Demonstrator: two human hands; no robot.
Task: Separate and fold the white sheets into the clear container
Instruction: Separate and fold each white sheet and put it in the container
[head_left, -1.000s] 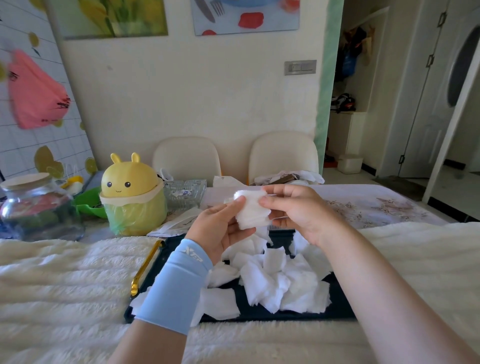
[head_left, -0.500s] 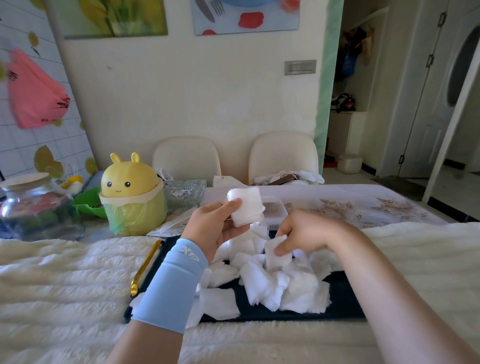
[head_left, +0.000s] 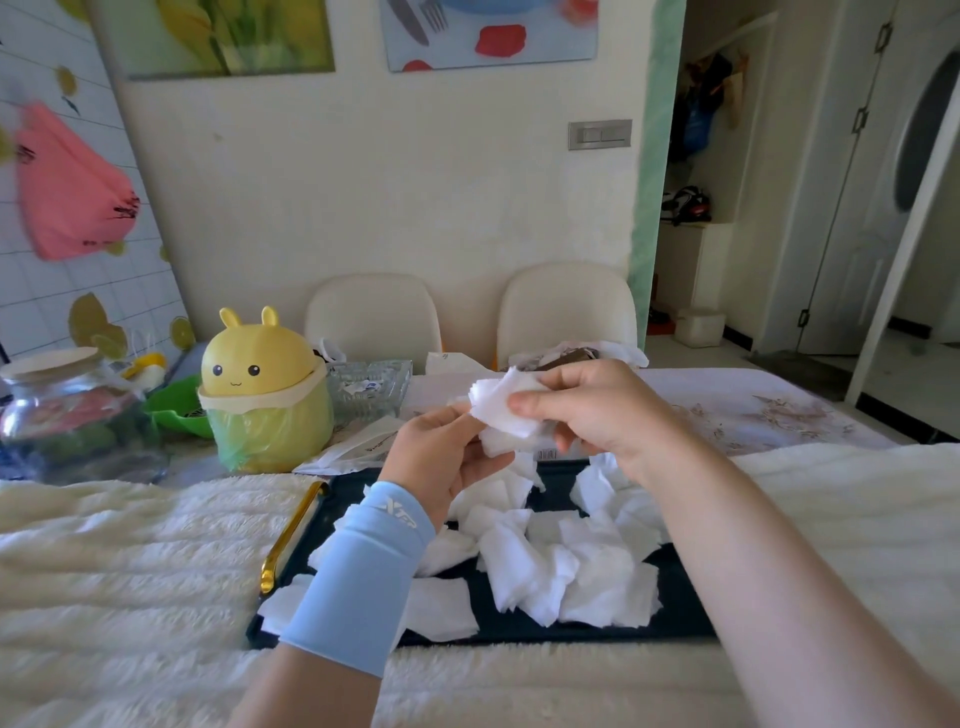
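Observation:
Both hands are raised above a dark tray (head_left: 680, 613) that carries a loose heap of white sheets (head_left: 561, 561). My left hand (head_left: 441, 457), with a light blue wrist sleeve, holds a small stack of folded white sheets (head_left: 498, 415) from below. My right hand (head_left: 597, 410) pinches the same stack from the right, thumb on its front. The clear container (head_left: 545, 452) is almost fully hidden behind the hands; only a strip with a label shows under the stack.
A gold-coloured handle (head_left: 291, 535) lies along the tray's left edge on the fluffy white cover. Behind stand a yellow bunny-shaped bin (head_left: 265, 389), a glass jar (head_left: 67, 410), a green bowl (head_left: 176, 410), a clear glass dish (head_left: 369, 384), and two cream chairs.
My right hand dipped to the heap on the tray, picked up a sheet and rose back to the stack held by my left hand.

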